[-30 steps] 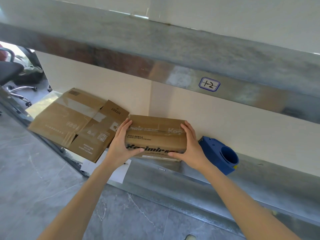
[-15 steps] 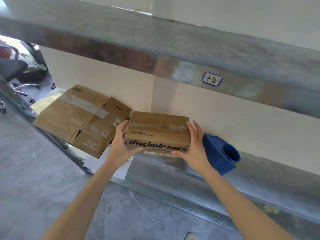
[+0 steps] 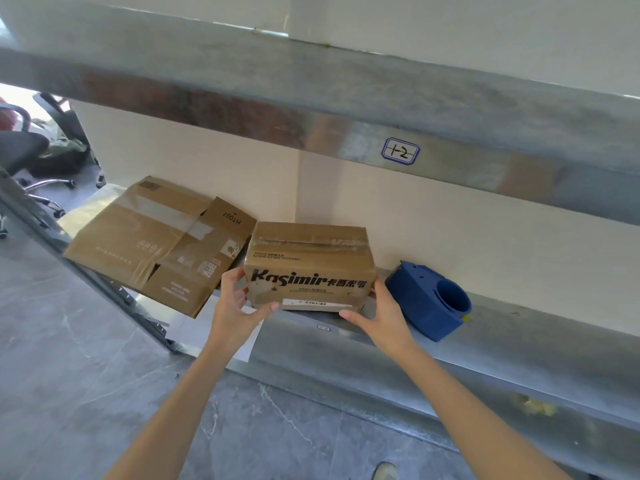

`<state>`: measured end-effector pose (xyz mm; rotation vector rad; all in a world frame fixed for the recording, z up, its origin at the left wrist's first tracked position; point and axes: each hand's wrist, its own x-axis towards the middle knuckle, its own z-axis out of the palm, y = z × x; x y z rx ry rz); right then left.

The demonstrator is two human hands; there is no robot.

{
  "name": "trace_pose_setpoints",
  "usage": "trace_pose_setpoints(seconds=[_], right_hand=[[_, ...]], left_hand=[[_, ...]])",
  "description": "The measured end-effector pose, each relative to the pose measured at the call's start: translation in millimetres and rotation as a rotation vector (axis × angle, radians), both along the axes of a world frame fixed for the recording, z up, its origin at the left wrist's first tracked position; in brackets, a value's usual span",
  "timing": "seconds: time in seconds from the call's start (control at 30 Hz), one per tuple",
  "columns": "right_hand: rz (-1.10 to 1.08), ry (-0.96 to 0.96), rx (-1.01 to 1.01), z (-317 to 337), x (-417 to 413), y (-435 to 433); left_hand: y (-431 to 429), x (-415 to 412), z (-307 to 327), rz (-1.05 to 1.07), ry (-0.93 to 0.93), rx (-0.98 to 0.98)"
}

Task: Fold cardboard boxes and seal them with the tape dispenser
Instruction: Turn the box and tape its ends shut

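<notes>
Just left of the blue tape dispenser (image 3: 429, 301), the taped box (image 3: 308, 268) is clamped between the left hand (image 3: 237, 303) and right hand (image 3: 382, 315), one on each end, thumbs under its front edge. It looks light and stiff, so low corner grips suit it.
</notes>
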<state>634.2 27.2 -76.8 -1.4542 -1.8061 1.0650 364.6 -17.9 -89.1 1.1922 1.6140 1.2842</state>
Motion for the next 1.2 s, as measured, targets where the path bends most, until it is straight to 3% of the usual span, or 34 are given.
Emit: trace_pose_setpoints(seconds=[0.13, 0.53, 0.87, 1.2], right_hand=[[-0.029, 0.023, 0.053, 16.0, -0.6, -2.7], [-0.075, 0.07, 0.085, 40.7, -9.7, -12.2], [-0.089, 0.077, 0.094, 50.1, -7.5, -11.5], [-0.04, -0.099, 0.079, 50.4, -5.5, -6.8]], left_hand=[[-6.2, -1.8, 15.5, -0.017, 0.02, 0.029], [-12.6, 7.9, 45.5, -0.037, -0.152, -0.011], [-7.4, -0.2, 37.8, -0.012, 0.008, 0.006], [-15.1, -3.9, 43.7, -0.041, 0.188, 0.029]])
